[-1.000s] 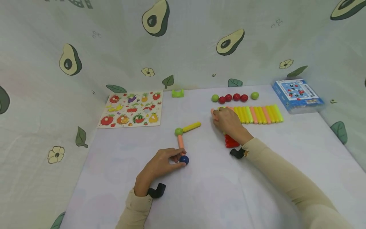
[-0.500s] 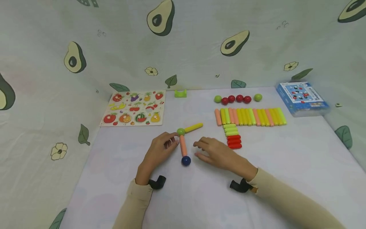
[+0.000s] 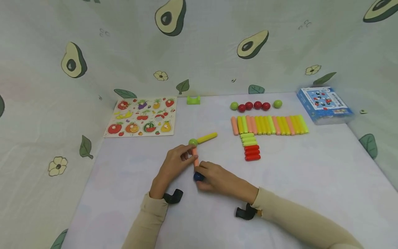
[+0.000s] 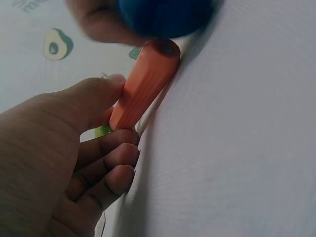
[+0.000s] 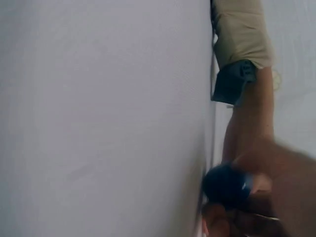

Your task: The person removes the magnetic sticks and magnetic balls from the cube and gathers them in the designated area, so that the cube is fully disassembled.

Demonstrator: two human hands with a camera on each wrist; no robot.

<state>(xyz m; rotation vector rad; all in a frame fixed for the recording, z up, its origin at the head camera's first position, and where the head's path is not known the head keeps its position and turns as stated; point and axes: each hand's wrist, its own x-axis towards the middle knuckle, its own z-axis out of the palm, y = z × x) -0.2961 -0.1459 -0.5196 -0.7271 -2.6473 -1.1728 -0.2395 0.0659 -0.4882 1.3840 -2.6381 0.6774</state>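
Note:
A salmon-coloured rod (image 3: 196, 162) lies between a green ball (image 3: 193, 142) and a dark blue ball (image 3: 198, 177). My left hand (image 3: 174, 163) pinches the rod (image 4: 145, 84) between thumb and fingers, close to the green ball. From the right, my right hand (image 3: 223, 180) grips the blue ball, which also shows between its fingers in the blurred right wrist view. In the left wrist view, the blue ball (image 4: 165, 17) is right at the rod's near end. A yellow rod (image 3: 207, 137) points away to the right from the green ball.
Right of the hands, several yellow, green and salmon rods (image 3: 269, 125) form a row, with short green and red rods (image 3: 252, 152) below. Behind are red and green balls (image 3: 257, 105) and a blue box (image 3: 324, 104). A fruit puzzle board (image 3: 141, 117) and green bracket (image 3: 193, 100) stand back left.
My right hand has come from the row of rods to the blue ball and now grips it. My left hand has moved from the blue ball up to the salmon rod and pinches it.

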